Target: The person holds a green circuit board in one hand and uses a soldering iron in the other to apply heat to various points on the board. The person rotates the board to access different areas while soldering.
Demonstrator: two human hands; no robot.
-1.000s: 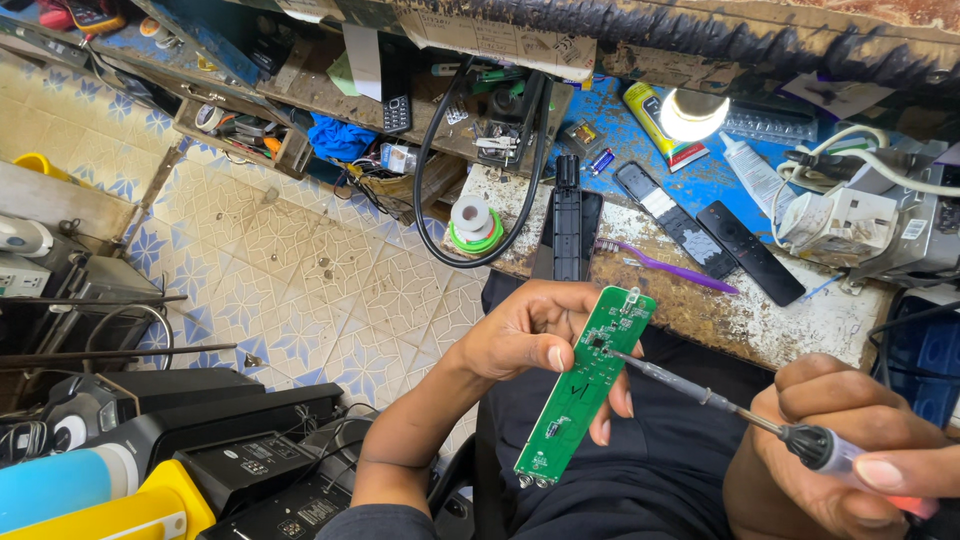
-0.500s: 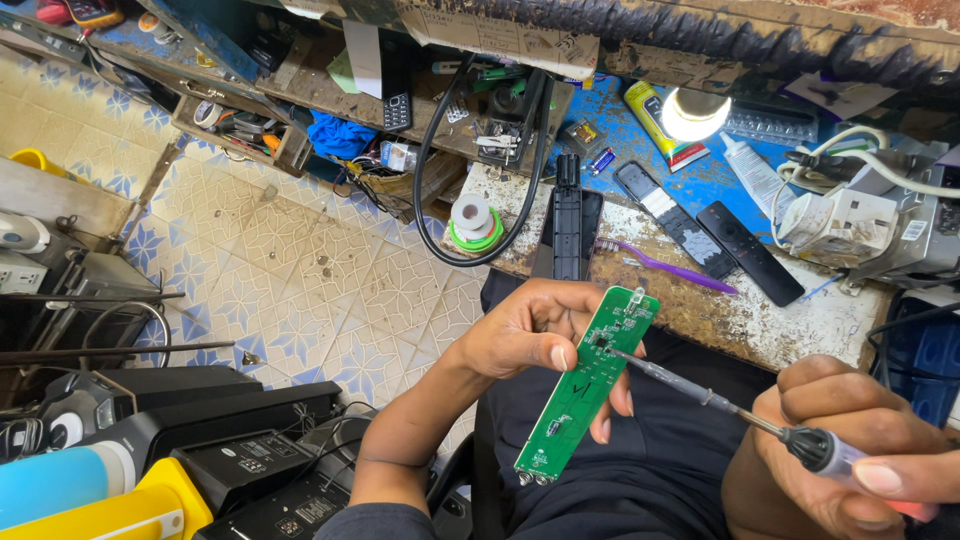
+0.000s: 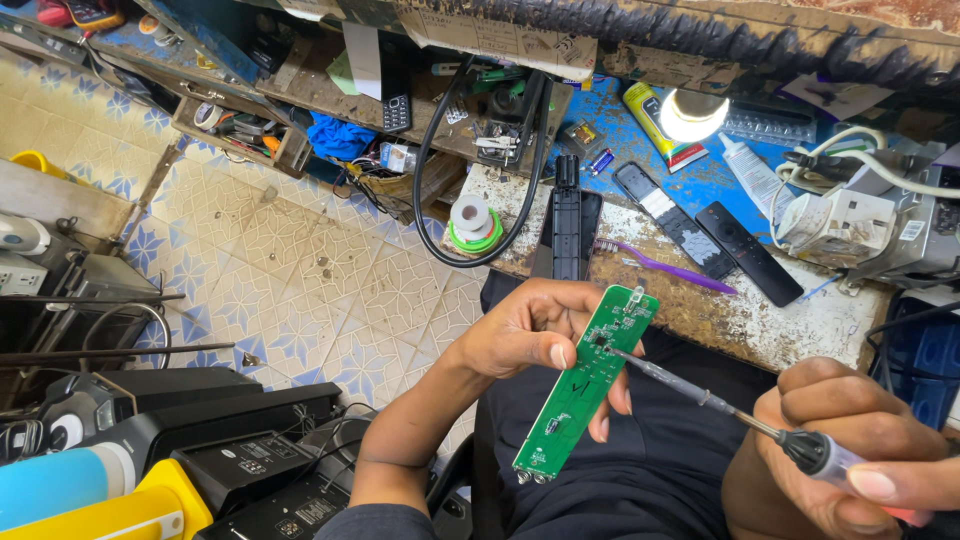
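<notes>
Centre of the frame: the left hand is pinching a long green circuit board, thumb on its face and fingers wrapped behind, so that grip is closed firmly on the board's upper half. The board is running on a slant, its long axis going from upper right down to lower left, hanging over the person's dark lap just below the counter edge.

In the lower right, the right hand is closed around the handle of a thin screwdriver. The shaft is pointing up and left, and its tip is touching the board near the top end, just beside the thumb. So the board is lying up and left of the right hand, and the left hand is the one already on it.

On the counter in the upper right, a yellow tube is lying beside a glowing lamp, with a white tube to its right. Two black remote controls are lying side by side on the blue patch, a purple toothbrush just below them, and a roll of solder on a green spool at the counter's left corner.
</notes>
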